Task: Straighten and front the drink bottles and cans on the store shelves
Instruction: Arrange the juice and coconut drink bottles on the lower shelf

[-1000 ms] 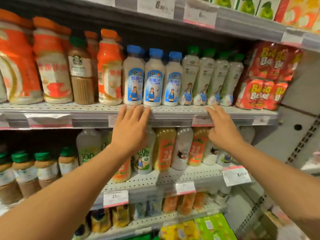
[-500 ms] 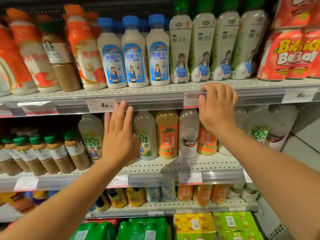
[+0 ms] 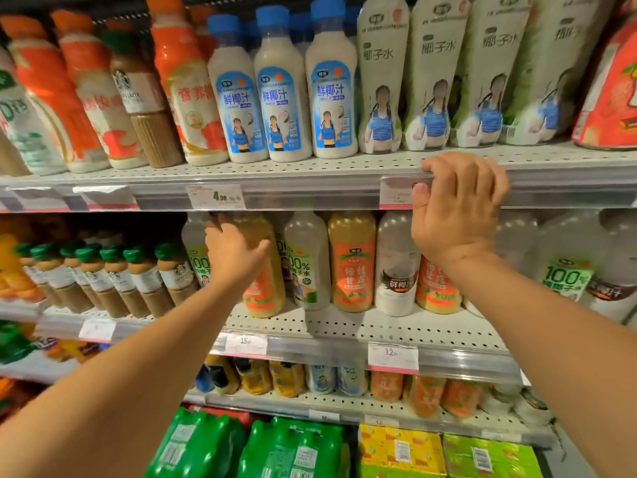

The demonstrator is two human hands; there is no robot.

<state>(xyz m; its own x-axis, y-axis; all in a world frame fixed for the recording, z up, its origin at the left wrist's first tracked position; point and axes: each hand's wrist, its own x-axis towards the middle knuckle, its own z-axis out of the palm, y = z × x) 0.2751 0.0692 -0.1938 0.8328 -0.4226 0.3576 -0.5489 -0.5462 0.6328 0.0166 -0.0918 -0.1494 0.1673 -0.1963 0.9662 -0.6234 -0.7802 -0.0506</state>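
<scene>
Right hand [image 3: 456, 208] grips the front rail of the upper shelf [image 3: 310, 191], fingers curled over its edge beside a price tag [image 3: 396, 193]. Left hand [image 3: 234, 257] reaches into the middle shelf [image 3: 379, 326], fingers round the shoulder of an orange bottle [image 3: 263, 270] (fingertips hidden in shadow). To its right stand a coconut-water bottle [image 3: 306, 263], another orange bottle [image 3: 352, 262] and a white bottle [image 3: 396, 267], all upright. Three blue-capped bottles [image 3: 281, 94] stand upright in a row on the upper shelf. Green packs [image 3: 241, 446] sit at the bottom.
</scene>
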